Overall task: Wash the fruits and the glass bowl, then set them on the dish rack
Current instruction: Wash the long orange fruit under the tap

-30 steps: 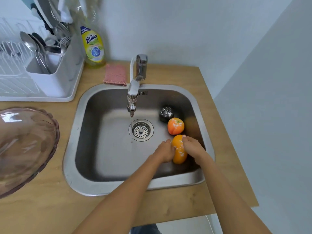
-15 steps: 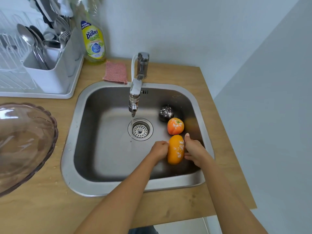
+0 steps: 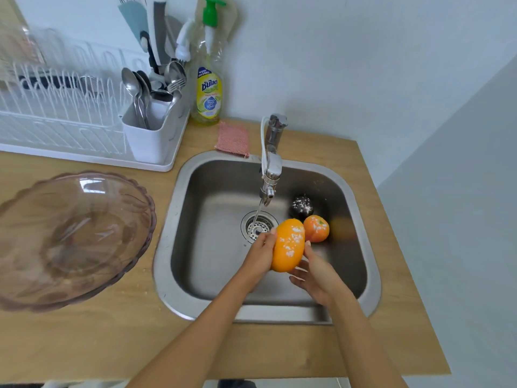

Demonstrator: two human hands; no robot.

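Fingers of the left hand [image 3: 258,254] curl round the near left side of the yellow-orange fruit [image 3: 288,245], gripping it; the right hand [image 3: 316,271] cups the same fruit from below and to the right, its fingers loosely spread. Fruit is held over the sink [image 3: 363,264], just right of the drain [image 3: 258,226], white flecks on its skin. A thin stream runs from the tap [image 3: 270,175] into the drain. Behind, a round orange fruit [image 3: 316,228] and a dark fruit [image 3: 301,206] lie in the basin, touching. Glass bowl [image 3: 70,236] sits on the counter [image 3: 112,331], left of the sink. Dish rack [image 3: 64,113] stands behind it, beside a detergent bottle [image 3: 208,93].
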